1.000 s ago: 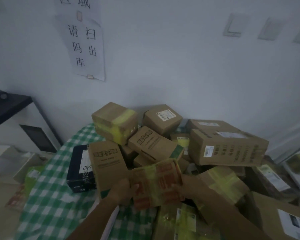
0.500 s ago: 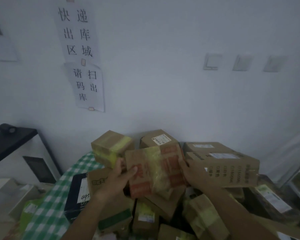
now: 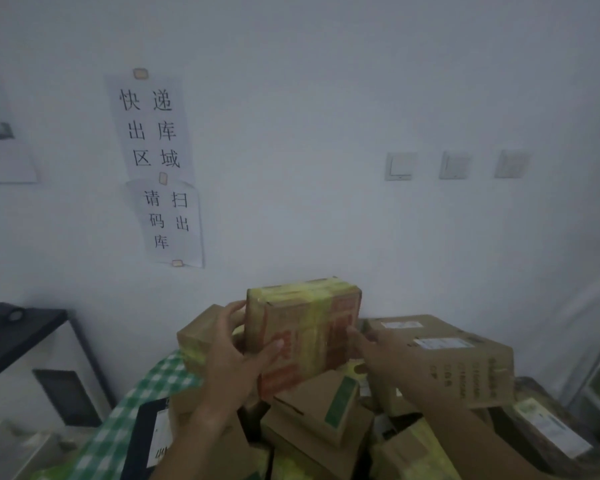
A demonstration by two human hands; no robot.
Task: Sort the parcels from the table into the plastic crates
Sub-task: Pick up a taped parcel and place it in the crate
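White wall (image 3: 326, 98); both hands lift parcel (image 3: 305, 334) (clear).

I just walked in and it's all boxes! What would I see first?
First, the box wrapped in yellow tape, held up in the middle by the left hand and right hand. Below it lies a pile of boxes on a green checked cloth. Paper signs hang on the wall, upper left.

A brown cardboard parcel (image 3: 303, 336) banded with yellow tape and red print stands upright at frame centre, lifted above the heap of cardboard parcels (image 3: 329, 407) filling the lower centre and lower right.
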